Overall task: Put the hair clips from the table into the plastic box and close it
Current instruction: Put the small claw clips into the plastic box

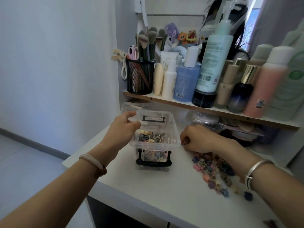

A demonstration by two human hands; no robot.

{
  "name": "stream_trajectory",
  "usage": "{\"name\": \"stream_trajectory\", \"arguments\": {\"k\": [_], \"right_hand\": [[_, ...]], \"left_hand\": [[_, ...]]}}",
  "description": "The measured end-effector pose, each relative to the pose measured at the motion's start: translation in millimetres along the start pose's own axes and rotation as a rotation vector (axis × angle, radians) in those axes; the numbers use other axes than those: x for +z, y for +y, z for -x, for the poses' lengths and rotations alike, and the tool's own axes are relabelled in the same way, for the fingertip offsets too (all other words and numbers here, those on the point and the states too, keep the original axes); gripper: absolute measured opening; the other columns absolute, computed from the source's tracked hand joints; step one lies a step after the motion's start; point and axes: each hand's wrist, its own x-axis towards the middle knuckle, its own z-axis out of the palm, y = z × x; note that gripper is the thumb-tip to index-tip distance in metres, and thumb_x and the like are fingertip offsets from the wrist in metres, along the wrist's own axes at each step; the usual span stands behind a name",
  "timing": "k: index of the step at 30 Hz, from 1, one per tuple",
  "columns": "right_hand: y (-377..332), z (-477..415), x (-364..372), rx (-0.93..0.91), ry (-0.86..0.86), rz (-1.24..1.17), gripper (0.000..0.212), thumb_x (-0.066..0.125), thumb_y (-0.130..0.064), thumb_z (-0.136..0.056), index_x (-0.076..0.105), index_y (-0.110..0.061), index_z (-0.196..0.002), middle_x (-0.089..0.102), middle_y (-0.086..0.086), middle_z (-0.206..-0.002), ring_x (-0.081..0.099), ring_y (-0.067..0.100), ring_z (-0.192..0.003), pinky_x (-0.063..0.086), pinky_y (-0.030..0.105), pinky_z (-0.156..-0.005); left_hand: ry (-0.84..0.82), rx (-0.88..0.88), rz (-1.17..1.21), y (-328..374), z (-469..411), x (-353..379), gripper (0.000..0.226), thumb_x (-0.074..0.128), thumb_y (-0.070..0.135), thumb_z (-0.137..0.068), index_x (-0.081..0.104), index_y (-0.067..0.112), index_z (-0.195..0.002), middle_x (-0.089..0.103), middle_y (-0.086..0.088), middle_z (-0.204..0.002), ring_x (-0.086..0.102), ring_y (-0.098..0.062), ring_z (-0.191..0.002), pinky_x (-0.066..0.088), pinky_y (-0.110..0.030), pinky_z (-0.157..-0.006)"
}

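A clear plastic box (171,129) with black latches stands open on the white table (148,186), partly filled with small coloured hair clips (150,137). Its clear lid (130,106) lies behind it to the left. My left hand (122,127) is at the box's left rim, thumb and fingers touching it. To the right of the box my right hand (197,139) is closed, fingers curled down on clips at the top of a pile. That pile of loose hair clips (213,171) spreads along the table under my right forearm.
A shelf (181,102) over the table's back carries bottles, a black jar and a mesh cup of brushes (139,76). Bagged items (209,122) sit beneath the shelf behind my right hand. The table's left edge drops to the floor.
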Motion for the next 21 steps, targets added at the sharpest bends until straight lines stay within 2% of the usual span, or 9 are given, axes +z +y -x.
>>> {"name": "stream_trajectory", "arguments": {"k": [3, 8, 10, 13, 15, 17, 19, 21], "right_hand": [[-2.6, 4.6, 0.7, 0.007, -0.005, -0.036, 0.027, 0.053, -0.008, -0.084, 0.067, -0.016, -0.106, 0.066, 0.0, -0.109, 0.058, 0.015, -0.102, 0.039, 0.018, -0.078], [-4.9, 13.6, 6.5, 0.021, 0.057, -0.11, 0.025, 0.052, -0.006, -0.087, 0.067, -0.013, -0.105, 0.068, 0.003, -0.108, 0.061, 0.015, -0.099, 0.043, 0.018, -0.08], [-6.2, 15.1, 1.3, 0.046, 0.184, -0.221, 0.022, 0.055, -0.008, -0.087, 0.068, -0.013, -0.103, 0.069, 0.002, -0.102, 0.061, 0.012, -0.09, 0.044, 0.015, -0.075], [-18.6, 19.2, -24.0, 0.062, 0.446, -0.642, 0.017, 0.065, -0.008, -0.083, 0.069, -0.013, -0.099, 0.064, -0.009, -0.083, 0.058, 0.004, -0.076, 0.044, 0.006, -0.065], [-31.1, 21.4, -42.3, -0.051, 0.406, -0.841, 0.021, 0.068, -0.011, -0.08, 0.068, -0.013, -0.101, 0.063, -0.014, -0.083, 0.059, -0.005, -0.077, 0.045, 0.002, -0.07], [-40.7, 20.8, -50.5, -0.126, 0.23, -0.833, 0.028, 0.067, -0.017, -0.082, 0.065, -0.016, -0.11, 0.064, -0.012, -0.098, 0.059, -0.004, -0.09, 0.044, 0.007, -0.082], [-39.5, 13.8, -47.6, -0.075, 0.179, -0.786, 0.035, 0.063, -0.018, -0.085, 0.06, -0.016, -0.12, 0.059, -0.009, -0.112, 0.053, 0.0, -0.104, 0.038, 0.015, -0.091], [-30.6, 3.5, -38.9, 0.031, 0.272, -0.762, 0.034, 0.06, -0.011, -0.088, 0.058, -0.013, -0.122, 0.059, -0.004, -0.116, 0.052, 0.005, -0.11, 0.037, 0.019, -0.093]], "left_hand": [[-0.003, -0.002, -0.005, 0.2, 0.7, -0.7, 0.046, 0.047, 0.012, -0.092, 0.04, 0.013, -0.138, 0.054, -0.007, -0.09, 0.052, -0.022, -0.086, 0.038, -0.031, -0.078], [-0.015, -0.013, -0.011, 0.2, 3.1, -1.6, 0.046, 0.046, 0.012, -0.092, 0.04, 0.013, -0.138, 0.057, -0.012, -0.101, 0.053, -0.024, -0.088, 0.04, -0.033, -0.079], [-0.015, -0.024, 0.001, 0.0, 3.1, -1.4, 0.046, 0.046, 0.011, -0.092, 0.04, 0.012, -0.138, 0.059, -0.016, -0.107, 0.054, -0.025, -0.09, 0.043, -0.034, -0.079], [-0.01, -0.031, 0.017, -0.2, 4.1, -0.8, 0.046, 0.046, 0.011, -0.092, 0.04, 0.012, -0.138, 0.059, -0.016, -0.109, 0.054, -0.026, -0.092, 0.043, -0.034, -0.079], [-0.01, -0.032, 0.028, 0.4, 4.9, -0.5, 0.047, 0.046, 0.01, -0.092, 0.039, 0.012, -0.139, 0.057, -0.015, -0.106, 0.053, -0.025, -0.09, 0.041, -0.033, -0.077], [-0.009, -0.027, 0.029, 1.0, 4.8, -0.3, 0.047, 0.046, 0.01, -0.092, 0.038, 0.012, -0.139, 0.056, -0.014, -0.103, 0.052, -0.024, -0.087, 0.041, -0.032, -0.075], [-0.01, -0.017, 0.02, 0.8, 4.0, -0.9, 0.047, 0.046, 0.01, -0.092, 0.038, 0.011, -0.138, 0.056, -0.012, -0.1, 0.052, -0.022, -0.085, 0.04, -0.031, -0.075], [-0.008, -0.011, 0.011, -0.2, 3.8, -0.8, 0.045, 0.046, 0.01, -0.092, 0.039, 0.012, -0.137, 0.056, -0.01, -0.095, 0.051, -0.022, -0.084, 0.04, -0.031, -0.076]]}}
